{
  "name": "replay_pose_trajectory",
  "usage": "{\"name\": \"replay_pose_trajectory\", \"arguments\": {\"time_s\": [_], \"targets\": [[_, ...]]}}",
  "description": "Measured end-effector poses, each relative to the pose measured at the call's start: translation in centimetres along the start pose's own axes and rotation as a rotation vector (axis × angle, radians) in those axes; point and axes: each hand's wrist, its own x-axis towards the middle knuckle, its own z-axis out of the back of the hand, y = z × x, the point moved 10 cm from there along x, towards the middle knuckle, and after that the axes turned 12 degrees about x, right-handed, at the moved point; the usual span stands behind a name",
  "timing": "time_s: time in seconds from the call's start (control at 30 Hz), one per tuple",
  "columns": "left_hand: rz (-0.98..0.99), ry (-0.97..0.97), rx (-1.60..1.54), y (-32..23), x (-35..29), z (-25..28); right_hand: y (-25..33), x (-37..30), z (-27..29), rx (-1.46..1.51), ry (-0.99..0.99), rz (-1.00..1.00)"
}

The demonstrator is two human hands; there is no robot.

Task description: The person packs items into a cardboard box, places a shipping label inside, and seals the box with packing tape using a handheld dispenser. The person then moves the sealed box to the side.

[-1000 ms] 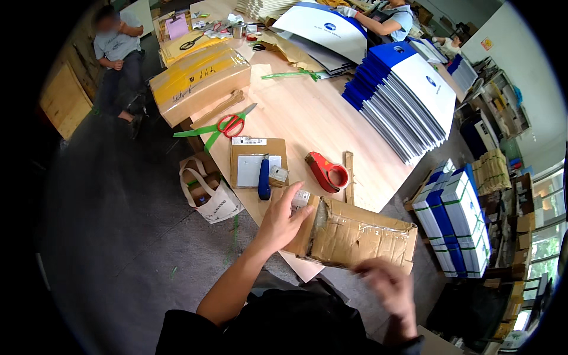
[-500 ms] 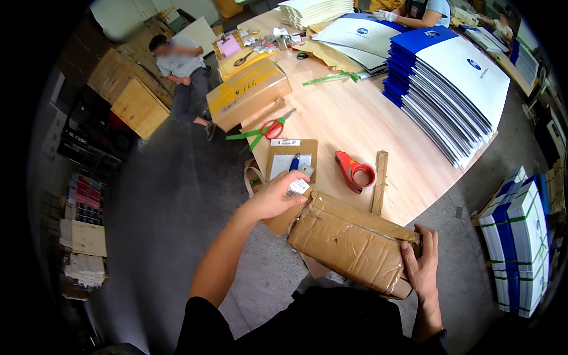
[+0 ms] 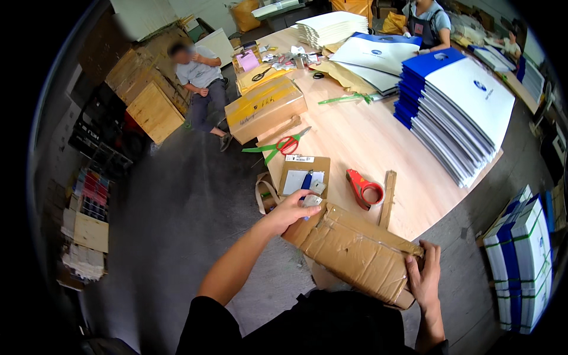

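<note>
1. The wooden table [image 3: 349, 133] was the largest thing, its near corner partly hidden behind the carton.
2. A tall stack of white and blue folders [image 3: 458, 121] leaned in a slanted pile along the table's right side.
3. A box with yellow tape [image 3: 266, 112] sat at the table's left edge.
4. A brown carton [image 3: 358, 251], creased and covered with clear tape, was held tilted in front of the person, at the table's near corner; whether it touched the wood could not be told.
5. The right hand [image 3: 426, 275] gripped the carton's right end, thumb on the upper face.
6. The left hand [image 3: 289, 214] was curled at the opposite end, some fingers hidden, its thumb near a white label [image 3: 312, 201].
7. A brown cardboard piece [image 3: 323, 167] lay just beyond the left hand.
8. A red tape dispenser [image 3: 362, 189] lay beyond the carton, beside a cardboard strip [image 3: 387, 198].
9. Red-handled scissors [image 3: 288, 145] lay between the yellow-taped box and the cardboard piece.
10. A blue cutter [image 3: 307, 179] rested on the cardboard piece.
</note>
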Motion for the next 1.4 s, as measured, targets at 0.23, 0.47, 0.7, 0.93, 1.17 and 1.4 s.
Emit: {"name": "replay_pose_trajectory", "arguments": {"time_s": [0.23, 0.47, 0.7, 0.93, 1.17, 1.4], "targets": [[-0.057, -0.184, 0.002, 1.7, 1.2, -0.5, 0.6, 0.0, -1.0, -0.21, 0.136, 0.095], [-0.157, 0.024, 0.234, -0.6, 0.5, -3.0, 0.8, -0.2, -1.3, -0.253, 0.192, 0.147], [-0.282, -0.107, -0.022, 1.0, 1.1, -1.8, 0.6, 0.2, -1.2, -0.222, 0.18, 0.107], [-0.091, 0.083, -0.101, 0.3, -2.7, -2.5, 1.4, 1.1, -1.7, -0.212, 0.141, 0.08], [-0.073, 0.063, -0.269, 2.8, -7.0, -2.9, 0.7, 3.5, -3.2, -0.133, 0.329, 0.043], [-0.075, -0.038, 0.127, 3.4, -8.6, -2.2, 1.8, 7.1, -5.5, -0.173, 0.456, 0.127]]}}
